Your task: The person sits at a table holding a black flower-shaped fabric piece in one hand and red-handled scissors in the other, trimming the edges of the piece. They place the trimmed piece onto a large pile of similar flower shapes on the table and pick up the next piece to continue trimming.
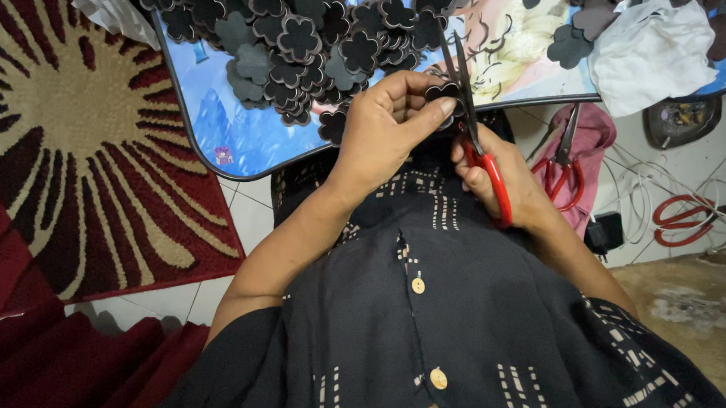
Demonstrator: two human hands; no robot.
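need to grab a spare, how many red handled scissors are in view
3: one scissors in the right hand, a second pair on the pink cloth, a third pair on the floor among cables. More may be hidden.

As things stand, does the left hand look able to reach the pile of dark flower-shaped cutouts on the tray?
Probably yes. The left hand sits just below the pile of cutouts with nothing between them, though it already pinches one dark flower piece against the red-handled scissors.
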